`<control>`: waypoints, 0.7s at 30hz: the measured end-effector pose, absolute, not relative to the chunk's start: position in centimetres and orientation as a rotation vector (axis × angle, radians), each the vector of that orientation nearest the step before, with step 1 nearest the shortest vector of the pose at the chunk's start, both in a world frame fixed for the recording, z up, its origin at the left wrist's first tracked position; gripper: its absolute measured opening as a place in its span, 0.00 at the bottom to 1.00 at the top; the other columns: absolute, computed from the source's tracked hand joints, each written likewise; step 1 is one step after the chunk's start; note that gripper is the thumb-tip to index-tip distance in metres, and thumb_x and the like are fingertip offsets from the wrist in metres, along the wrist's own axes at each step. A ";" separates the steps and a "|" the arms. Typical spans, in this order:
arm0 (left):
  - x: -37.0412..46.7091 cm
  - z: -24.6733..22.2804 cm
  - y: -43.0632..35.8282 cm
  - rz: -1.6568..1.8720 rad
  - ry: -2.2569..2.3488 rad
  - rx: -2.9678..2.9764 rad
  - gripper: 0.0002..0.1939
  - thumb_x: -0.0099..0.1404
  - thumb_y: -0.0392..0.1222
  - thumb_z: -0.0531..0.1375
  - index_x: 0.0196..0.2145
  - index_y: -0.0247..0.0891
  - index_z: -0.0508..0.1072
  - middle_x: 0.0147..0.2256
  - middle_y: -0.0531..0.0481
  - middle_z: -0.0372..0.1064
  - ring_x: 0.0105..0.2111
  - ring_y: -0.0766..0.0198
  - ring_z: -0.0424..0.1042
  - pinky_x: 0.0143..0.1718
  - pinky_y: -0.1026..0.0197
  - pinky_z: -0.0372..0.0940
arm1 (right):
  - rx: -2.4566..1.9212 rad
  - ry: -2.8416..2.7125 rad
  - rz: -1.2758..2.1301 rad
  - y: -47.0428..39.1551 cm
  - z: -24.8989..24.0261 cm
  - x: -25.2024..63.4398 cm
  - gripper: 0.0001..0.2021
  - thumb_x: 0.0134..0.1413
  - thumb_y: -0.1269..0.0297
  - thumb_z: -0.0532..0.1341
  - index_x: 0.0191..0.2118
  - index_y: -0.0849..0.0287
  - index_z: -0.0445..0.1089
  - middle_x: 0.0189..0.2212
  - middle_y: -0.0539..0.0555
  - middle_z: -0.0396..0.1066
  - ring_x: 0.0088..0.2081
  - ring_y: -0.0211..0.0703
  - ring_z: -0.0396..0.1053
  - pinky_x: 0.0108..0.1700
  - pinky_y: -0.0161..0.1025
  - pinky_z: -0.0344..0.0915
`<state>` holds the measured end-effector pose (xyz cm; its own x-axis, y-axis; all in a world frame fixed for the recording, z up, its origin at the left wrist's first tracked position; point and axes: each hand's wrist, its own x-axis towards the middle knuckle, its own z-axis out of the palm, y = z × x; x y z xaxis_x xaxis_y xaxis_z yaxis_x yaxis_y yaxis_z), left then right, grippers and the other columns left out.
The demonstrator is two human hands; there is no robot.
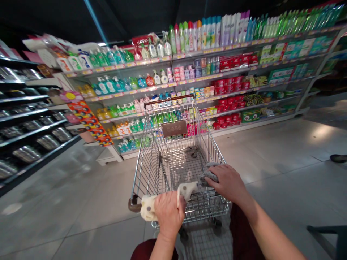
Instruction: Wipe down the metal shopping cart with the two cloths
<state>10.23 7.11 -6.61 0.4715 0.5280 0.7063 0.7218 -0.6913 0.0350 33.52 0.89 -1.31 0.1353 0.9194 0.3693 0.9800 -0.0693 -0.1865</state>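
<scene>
A metal shopping cart (214,144) stands right in front of me, its wire basket bare down to the floor grid. My left hand (169,211) is closed round a cream cloth with grey spots (148,208), which lies over the cart's handle. The brown left end of the handle (134,206) sticks out beyond this cloth. Farther right, my right hand (229,180) closes on a grey cloth (208,177) at the right part of the handle. Both cloths hide most of the bar, and the right fingertips are partly hidden.
Ahead runs a long shelf (227,130) with pump bottles, spray cans and red tubs. Metal pots (62,133) fill a dark rack on the left. An orange patterned display strip (89,124) hangs at the shelf's end. A dark stool-like object (328,231) is at lower right.
</scene>
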 end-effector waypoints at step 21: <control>12.1 -4.4 11.2 -0.685 -1.346 -2.556 0.21 0.74 0.48 0.42 0.32 0.40 0.69 0.30 0.48 0.70 0.36 0.56 0.66 0.40 0.54 0.50 | -2.174 -1.863 -0.214 6.7 -0.6 35.0 0.14 0.60 0.51 0.55 0.36 0.55 0.71 0.37 0.52 0.76 0.41 0.45 0.71 0.41 0.39 0.56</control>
<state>12.12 11.18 -4.44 0.4864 0.7351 0.4723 0.8144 -0.5772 0.0596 34.97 6.70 -0.57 0.1621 0.9449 0.2845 0.9848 -0.1366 -0.1073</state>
